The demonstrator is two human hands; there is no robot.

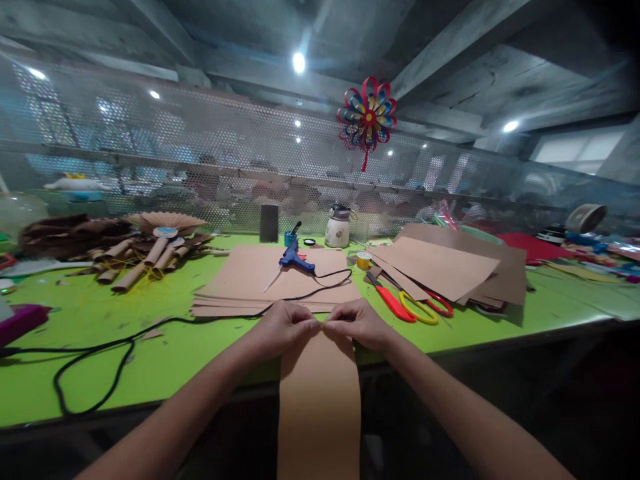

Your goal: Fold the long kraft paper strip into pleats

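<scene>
A long strip of tan paper (319, 400) lies over the front edge of the green table (100, 347) and hangs toward me. My left hand (283, 328) and my right hand (359, 324) meet at the strip's far end, fingers pinched closed on its folded edge. Just beyond my hands sits a stack of tan sheets (250, 277) with a blue glue gun (296, 260) on it; the gun's black cord (115, 347) trails left across the table.
Red and yellow scissors (410, 305) lie right of my hands, beside a fanned pile of tan sheets (450, 267). Rolled paper tubes (145, 257) lie at the back left. A glue jar (338, 228), a tape roll (363, 260) and a paper pinwheel (367, 117) on the mesh screen stand behind.
</scene>
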